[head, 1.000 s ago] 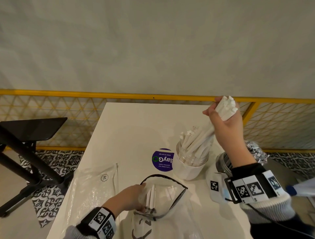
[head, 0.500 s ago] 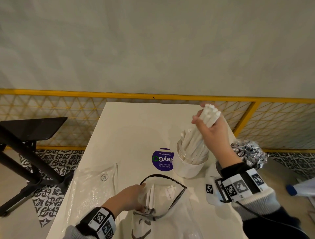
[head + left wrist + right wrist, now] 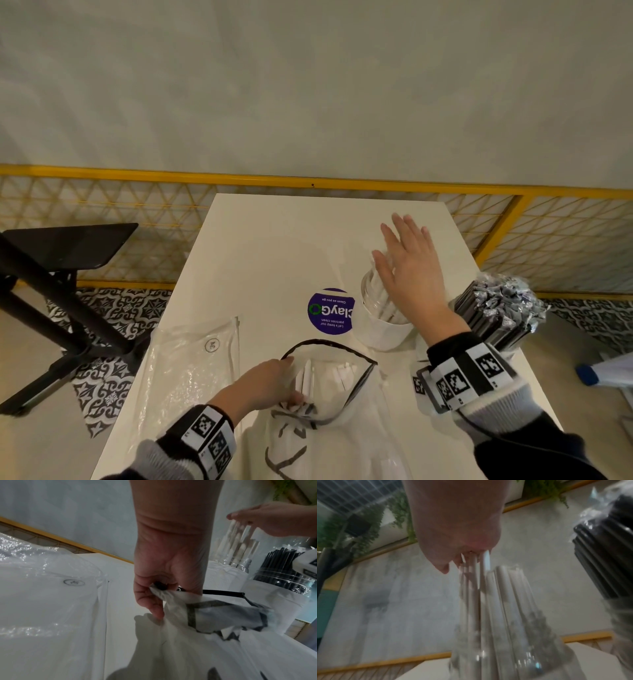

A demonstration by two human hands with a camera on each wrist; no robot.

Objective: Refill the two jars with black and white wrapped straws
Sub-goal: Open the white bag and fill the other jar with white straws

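Landmark: purple round sticker (image 3: 330, 311) on the white worktop (image 3: 274, 246); every place below is read off it.

Far left of sticker: clear flat plastic bag (image 3: 191, 370) lying on the worktop, looks emptied.

Below-left of sticker: left hand (image 3: 270, 383), fingers and thumb curled, pinching the gathered rim of the white supply bag (image 3: 342, 428); the left wrist view shows the black drawstring caught in the pinch. Mouth held open.

Just below sticker: a few white wrapped straws (image 3: 308, 378) showing inside the bag mouth.

Just right of sticker: white-straw jar (image 3: 383, 329), clear with a white paper wrap round its base, white straws standing in it.

Above that jar: right hand (image 3: 411, 274), flat, fingers straight and spread, holding nothing; palm on or just over the straw tops. Contact not certain, right wrist view blurred.

Change: half a second ago this hand was closed round a bundle of white straws, lower ends in the jar. Bundle now let go, hand opened out.

Reading: that load is delivered; the flat palm looks like a pat to seat the straws.

Far right of sticker: black-straw jar (image 3: 493, 315), packed with black wrapped straws with silvery crumpled tips; looks full.

Remaining: probably more white straws from the bag, if the jar has room.
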